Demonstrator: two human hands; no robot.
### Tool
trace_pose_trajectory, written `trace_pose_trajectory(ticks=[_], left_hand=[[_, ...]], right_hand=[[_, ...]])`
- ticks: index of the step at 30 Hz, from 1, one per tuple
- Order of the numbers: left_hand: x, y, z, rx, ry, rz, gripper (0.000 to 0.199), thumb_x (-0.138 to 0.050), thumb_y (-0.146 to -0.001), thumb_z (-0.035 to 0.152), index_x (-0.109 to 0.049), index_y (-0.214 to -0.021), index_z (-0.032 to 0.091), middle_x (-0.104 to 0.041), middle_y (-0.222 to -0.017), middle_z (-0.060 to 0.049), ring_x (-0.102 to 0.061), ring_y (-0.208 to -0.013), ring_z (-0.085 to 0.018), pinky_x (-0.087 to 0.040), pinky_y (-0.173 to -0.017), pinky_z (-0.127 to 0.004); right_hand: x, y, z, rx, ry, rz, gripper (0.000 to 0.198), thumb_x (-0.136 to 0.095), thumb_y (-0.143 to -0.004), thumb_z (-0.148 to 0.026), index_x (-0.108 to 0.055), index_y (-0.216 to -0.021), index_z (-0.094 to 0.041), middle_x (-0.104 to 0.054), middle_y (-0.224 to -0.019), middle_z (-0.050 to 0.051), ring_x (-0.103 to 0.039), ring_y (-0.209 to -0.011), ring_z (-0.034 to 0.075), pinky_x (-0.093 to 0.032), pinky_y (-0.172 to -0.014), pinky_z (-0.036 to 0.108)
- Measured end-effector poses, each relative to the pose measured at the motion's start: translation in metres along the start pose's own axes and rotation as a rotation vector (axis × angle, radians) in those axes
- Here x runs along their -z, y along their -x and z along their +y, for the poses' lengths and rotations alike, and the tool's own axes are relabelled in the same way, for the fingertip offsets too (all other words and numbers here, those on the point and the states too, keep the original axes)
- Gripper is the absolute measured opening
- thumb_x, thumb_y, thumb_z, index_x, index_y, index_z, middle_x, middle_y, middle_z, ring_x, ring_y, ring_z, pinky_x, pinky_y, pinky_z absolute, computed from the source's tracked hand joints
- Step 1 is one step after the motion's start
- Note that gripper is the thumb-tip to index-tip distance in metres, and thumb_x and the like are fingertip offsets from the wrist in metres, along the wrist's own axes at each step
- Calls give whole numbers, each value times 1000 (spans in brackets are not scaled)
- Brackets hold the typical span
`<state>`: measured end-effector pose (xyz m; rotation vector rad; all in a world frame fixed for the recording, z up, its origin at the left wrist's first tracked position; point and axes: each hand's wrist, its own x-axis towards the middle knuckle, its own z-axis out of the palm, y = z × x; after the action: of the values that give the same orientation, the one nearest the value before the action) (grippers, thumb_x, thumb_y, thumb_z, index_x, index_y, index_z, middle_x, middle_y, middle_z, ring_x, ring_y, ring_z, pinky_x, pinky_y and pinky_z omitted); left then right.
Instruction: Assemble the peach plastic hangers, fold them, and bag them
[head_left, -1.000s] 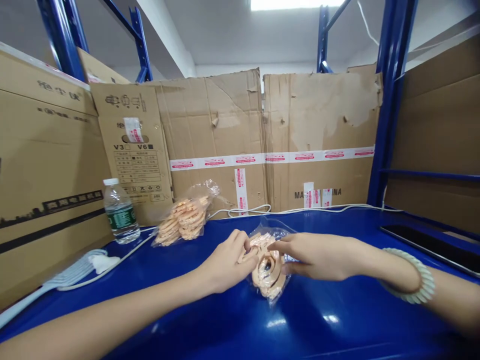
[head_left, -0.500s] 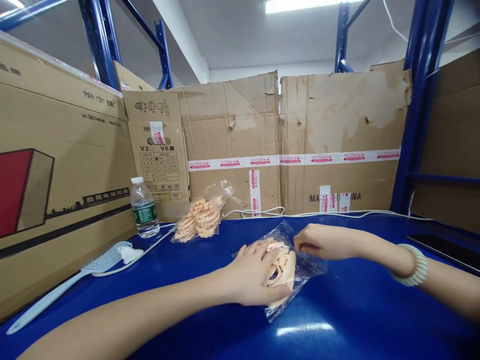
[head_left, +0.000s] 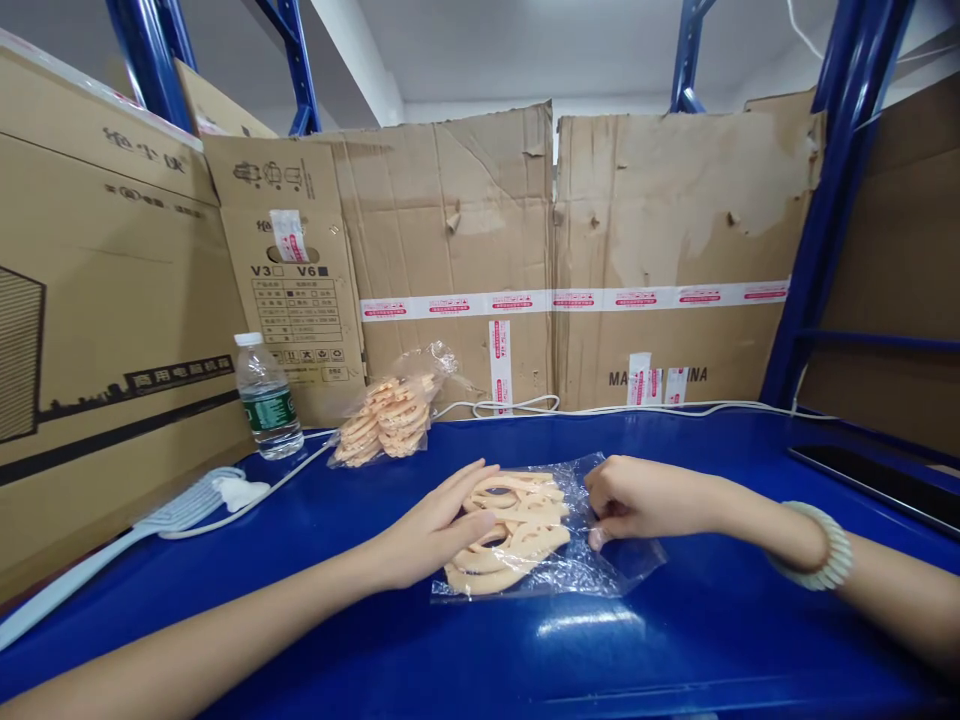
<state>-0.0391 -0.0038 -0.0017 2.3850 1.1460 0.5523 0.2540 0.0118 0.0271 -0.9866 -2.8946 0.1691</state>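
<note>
A clear plastic bag [head_left: 592, 572] lies flat on the blue tabletop, with several flat, cream-coloured pieces with cut-out holes [head_left: 536, 525] inside it. What these pieces are, I cannot make out. My left hand [head_left: 431, 525] rests along the left edge of the bag, fingers stretched out and thumb lying over the pieces. At the bag's loose right end, my right hand [head_left: 634, 500] has its fingers curled and pinched on the plastic film. A second clear bag of similar pieces [head_left: 394, 415] stands farther back to the left.
A water bottle [head_left: 268, 400] stands at the back left, near a light-blue brush [head_left: 180, 505] with white stuff on it. A white cable [head_left: 517, 408] runs along the cardboard boxes [head_left: 457, 240] at the back. On the right lies a dark flat device [head_left: 877, 485].
The bag has turned and flattened, its loose end now pointing right. My left hand has slid left off the top of the pieces to their edge. The view has shifted slightly.
</note>
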Motion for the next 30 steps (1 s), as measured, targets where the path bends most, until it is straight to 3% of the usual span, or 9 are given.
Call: trace_pose_trajectory(ticks=[3, 8, 10, 12, 14, 17, 20, 23, 30], left_hand=[[-11, 0, -7, 39, -43, 29, 65, -34, -93, 55, -27, -147, 21, -19, -155, -9, -14, -143, -27, -12, -117, -50], [-14, 1, -9, -36, -71, 34, 59, -32, -94, 54, -30, -145, 23, -25, -154, -8, -16, -143, -28, -15, -115, -53], [-13, 3, -8, -46, -73, 39, 58, -32, -95, 52, -31, -144, 23, -27, -153, -8, -19, -142, -27, -16, -115, -52], [-12, 4, -6, -55, -75, 33, 57, -33, -95, 51, -31, -144, 23, -27, -153, -8, -20, -142, -26, -17, -115, -51], [-11, 4, -5, -86, -83, 26, 56, -35, -95, 49, -30, -145, 25, -28, -153, -7, -21, -141, -27, -19, -115, -50], [-10, 5, -2, -131, -96, 10, 54, -38, -95, 46, -29, -145, 27, -28, -153, -5, -22, -141, -26, -22, -115, -48], [-11, 6, 0, -141, -103, 6, 55, -39, -94, 46, -28, -145, 27, -27, -153, -5, -22, -141, -25, -21, -115, -48], [-14, 7, 2, -124, -110, 8, 56, -38, -94, 48, -28, -145, 25, -27, -153, -6, -20, -142, -26, -21, -115, -49], [-17, 8, 11, -183, -122, 52, 51, -37, -95, 42, -31, -143, 24, -32, -151, -6, -21, -141, -26, -21, -116, -49]], right_hand=[[-6, -1, 0, -26, -99, 87, 39, -56, -86, -31, -62, -53, -13, -57, -54, 2, -46, -49, 8, -35, -52, 23], [-10, -4, -3, -173, -241, 305, 44, -50, -90, -36, -67, -57, -12, -62, -54, 4, -52, -48, 10, -37, -50, 24], [-9, -4, -6, -89, -324, 338, 41, -48, -91, -40, -72, -73, -13, -68, -70, 6, -61, -64, 15, -46, -60, 26], [-8, -3, -11, 65, -372, 296, 35, -49, -91, -42, -72, -98, -16, -70, -96, 9, -64, -91, 19, -49, -82, 33], [-8, -3, -16, 177, -358, 215, 40, -51, -91, -41, -60, -123, -20, -62, -123, 10, -54, -116, 22, -40, -102, 41], [-11, -3, -23, 166, -300, 144, 55, -47, -92, -42, -39, -142, -18, -44, -143, 13, -39, -131, 23, -29, -111, 44], [-19, -5, -30, 46, -263, 196, 57, -43, -93, -45, -36, -143, -16, -40, -145, 15, -37, -133, 26, -29, -110, 47], [-29, -9, -35, -55, -223, 312, 59, -51, -88, -48, -44, -137, -16, -49, -136, 16, -45, -124, 30, -36, -104, 49], [-38, -14, -31, -136, -205, 386, 67, -63, -77, -52, -47, -131, -15, -55, -125, 18, -51, -113, 32, -41, -96, 51]])
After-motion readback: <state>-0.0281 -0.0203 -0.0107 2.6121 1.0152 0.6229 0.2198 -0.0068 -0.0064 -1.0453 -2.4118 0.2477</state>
